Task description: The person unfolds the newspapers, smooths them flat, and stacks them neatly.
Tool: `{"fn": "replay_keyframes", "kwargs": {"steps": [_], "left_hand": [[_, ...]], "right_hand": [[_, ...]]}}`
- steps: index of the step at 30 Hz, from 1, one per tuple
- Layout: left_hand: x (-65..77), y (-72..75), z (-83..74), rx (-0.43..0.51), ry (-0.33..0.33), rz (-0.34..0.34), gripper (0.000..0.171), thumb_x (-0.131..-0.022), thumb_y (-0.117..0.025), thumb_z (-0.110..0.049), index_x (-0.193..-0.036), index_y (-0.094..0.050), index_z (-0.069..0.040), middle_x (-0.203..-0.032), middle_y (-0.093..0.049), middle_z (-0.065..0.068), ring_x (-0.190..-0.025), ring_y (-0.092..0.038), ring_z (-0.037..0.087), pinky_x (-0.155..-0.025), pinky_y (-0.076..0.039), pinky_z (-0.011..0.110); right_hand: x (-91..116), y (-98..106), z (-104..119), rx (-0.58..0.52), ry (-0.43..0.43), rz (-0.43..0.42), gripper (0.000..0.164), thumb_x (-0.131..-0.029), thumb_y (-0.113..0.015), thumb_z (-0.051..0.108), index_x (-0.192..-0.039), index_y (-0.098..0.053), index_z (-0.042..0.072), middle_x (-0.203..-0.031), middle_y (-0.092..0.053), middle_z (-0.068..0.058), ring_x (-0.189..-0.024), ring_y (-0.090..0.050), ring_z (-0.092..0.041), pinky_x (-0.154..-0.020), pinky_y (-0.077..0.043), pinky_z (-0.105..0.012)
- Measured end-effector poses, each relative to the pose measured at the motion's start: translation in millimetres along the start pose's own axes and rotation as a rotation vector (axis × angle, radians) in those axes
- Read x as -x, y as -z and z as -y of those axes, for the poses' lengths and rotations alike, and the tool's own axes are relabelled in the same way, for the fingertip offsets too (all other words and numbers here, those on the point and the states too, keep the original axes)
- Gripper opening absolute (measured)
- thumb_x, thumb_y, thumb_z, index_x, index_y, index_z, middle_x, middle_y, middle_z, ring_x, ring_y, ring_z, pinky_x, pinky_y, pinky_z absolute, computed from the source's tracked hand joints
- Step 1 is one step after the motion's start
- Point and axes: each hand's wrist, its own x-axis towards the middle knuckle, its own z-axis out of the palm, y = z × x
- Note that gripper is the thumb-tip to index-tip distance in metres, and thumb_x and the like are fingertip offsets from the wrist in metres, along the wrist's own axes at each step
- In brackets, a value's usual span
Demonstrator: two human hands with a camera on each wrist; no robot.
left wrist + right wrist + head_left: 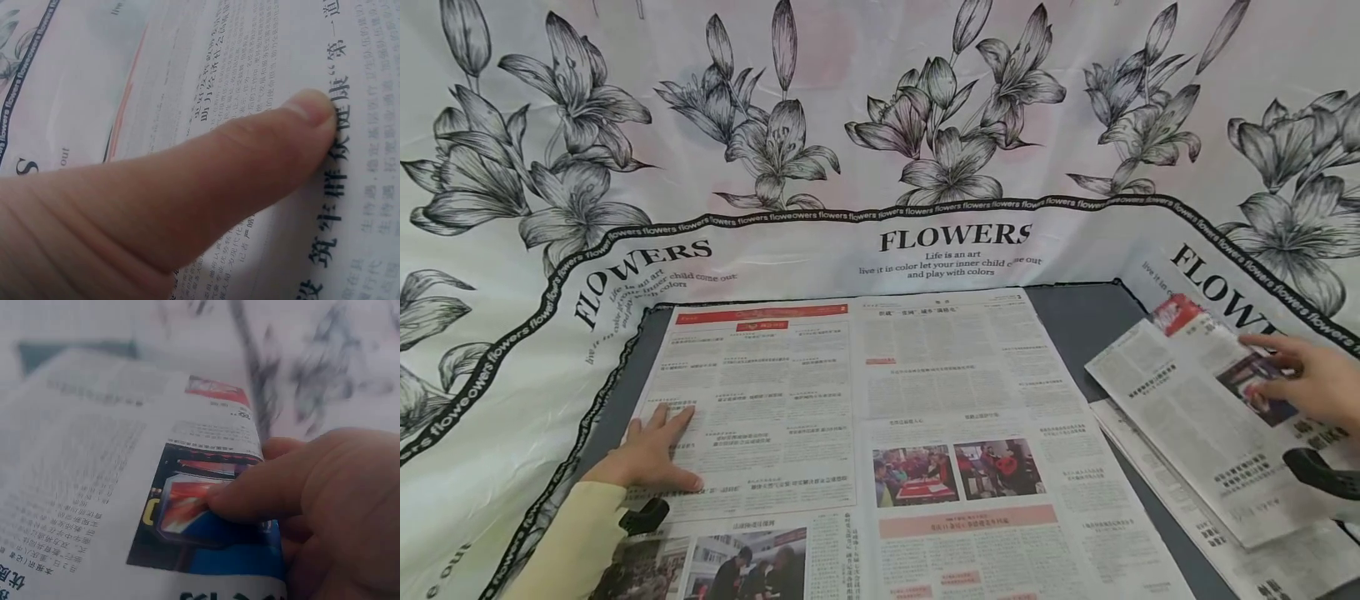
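Note:
A large newspaper (917, 408) lies spread flat, with text columns and colour photos. My left hand (651, 454) rests on its left page, fingers spread; in the left wrist view the thumb (250, 156) lies across the print. At the right, my right hand (1315, 379) pinches the right edge of a folded newspaper (1187, 417). The right wrist view shows the thumb (250, 494) on a dark colour photo of this folded newspaper (94, 469), with the other fingers partly hidden behind the edge.
Beneath the folded newspaper lie more newspapers (1307, 562) at the right. Grey table surface (1078, 321) shows around the spread sheets. A white cloth (805, 254) with black flower prints and lettering rises behind and at both sides.

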Motion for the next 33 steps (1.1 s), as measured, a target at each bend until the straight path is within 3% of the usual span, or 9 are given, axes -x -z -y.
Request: {"fn": "replay_keyframes", "kwargs": {"steps": [6, 10, 12, 14, 17, 22, 25, 28, 33], "left_hand": [[0.2, 1.1, -0.3, -0.002, -0.001, -0.007, 0.128, -0.065, -0.093, -0.050, -0.158, -0.024, 0.004, -0.157, -0.006, 0.048, -0.135, -0.009, 0.077, -0.095, -0.026, 0.089], [0.9, 1.5, -0.5, 0.001, 0.004, -0.014, 0.129, -0.064, -0.093, -0.050, -0.158, -0.024, 0.003, -0.158, -0.006, 0.048, -0.136, -0.010, 0.076, -0.095, -0.026, 0.089], [1.0, 1.9, -0.9, 0.002, 0.005, -0.014, 0.128, -0.064, -0.093, -0.049, -0.158, -0.024, 0.003, -0.158, -0.006, 0.047, -0.136, -0.009, 0.076, -0.095, -0.026, 0.089], [1.2, 1.8, -1.4, 0.003, 0.000, -0.018, 0.127, -0.065, -0.093, -0.049, -0.158, -0.024, 0.003, -0.157, -0.006, 0.048, -0.136, -0.009, 0.077, -0.094, -0.026, 0.089], [1.1, 1.3, -1.9, 0.000, -0.005, -0.029, 0.125, -0.065, -0.093, -0.048, -0.157, -0.025, 0.003, -0.157, -0.007, 0.048, -0.136, -0.008, 0.078, -0.092, -0.027, 0.090], [0.3, -1.2, 0.7, 0.006, 0.001, -0.033, 0.126, -0.065, -0.094, -0.048, -0.158, -0.025, 0.002, -0.157, -0.006, 0.047, -0.136, -0.008, 0.077, -0.092, -0.025, 0.091], [-0.1, -3.1, 1.0, 0.018, 0.004, -0.031, 0.128, -0.063, -0.094, -0.048, -0.158, -0.025, 0.002, -0.158, -0.006, 0.047, -0.137, -0.008, 0.076, -0.093, -0.025, 0.091], [-0.2, -3.1, -0.4, 0.020, 0.008, -0.035, 0.128, -0.063, -0.095, -0.048, -0.158, -0.026, 0.002, -0.159, -0.006, 0.046, -0.138, -0.008, 0.076, -0.093, -0.024, 0.091], [2.1, -0.9, 0.2, -0.005, 0.010, -0.042, 0.126, -0.063, -0.094, -0.049, -0.158, -0.027, 0.001, -0.158, -0.008, 0.046, -0.137, -0.008, 0.077, -0.091, -0.025, 0.092]], "right_hand": [[-21, 30, 84, -0.097, 0.039, 0.028, 0.079, -0.098, -0.064, 0.012, -0.162, -0.018, 0.003, -0.136, -0.040, -0.047, -0.077, -0.070, -0.037, -0.057, -0.057, -0.047], [-34, 26, 146, -0.323, 0.064, 0.115, 0.082, -0.100, -0.066, 0.028, -0.165, -0.017, 0.018, -0.150, -0.041, -0.035, -0.083, -0.072, -0.016, -0.067, -0.061, -0.041], [-38, 13, 176, -0.491, 0.061, 0.153, 0.081, -0.099, -0.068, 0.029, -0.165, -0.020, 0.024, -0.144, -0.054, -0.020, -0.083, -0.071, -0.008, -0.071, -0.062, -0.037], [-41, -6, 206, -0.672, 0.061, 0.190, 0.077, -0.099, -0.069, 0.024, -0.163, -0.026, 0.026, -0.129, -0.065, -0.004, -0.083, -0.071, -0.006, -0.073, -0.061, -0.034], [-44, -42, 249, -0.973, 0.045, 0.252, 0.069, -0.098, -0.067, 0.008, -0.157, -0.037, 0.024, -0.104, -0.068, 0.014, -0.083, -0.071, -0.008, -0.073, -0.061, -0.030], [-44, -116, 312, -1.318, 0.001, 0.330, 0.064, -0.096, -0.061, -0.007, -0.153, -0.041, 0.015, -0.098, -0.069, 0.008, -0.081, -0.072, -0.010, -0.070, -0.061, -0.027], [-38, -164, 337, -1.378, -0.020, 0.338, 0.065, -0.095, -0.059, -0.009, -0.154, -0.038, 0.009, -0.104, -0.068, 0.002, -0.081, -0.072, -0.010, -0.071, -0.061, -0.027], [-31, -205, 346, -1.354, -0.064, 0.347, 0.063, -0.096, -0.060, -0.007, -0.154, -0.040, 0.008, -0.116, -0.067, -0.007, -0.084, -0.072, -0.011, -0.072, -0.061, -0.029], [-22, -248, 343, -1.239, -0.140, 0.289, 0.058, -0.095, -0.063, -0.004, -0.149, -0.046, 0.009, -0.124, -0.064, -0.018, -0.082, -0.071, -0.013, -0.071, -0.061, -0.032]]}}
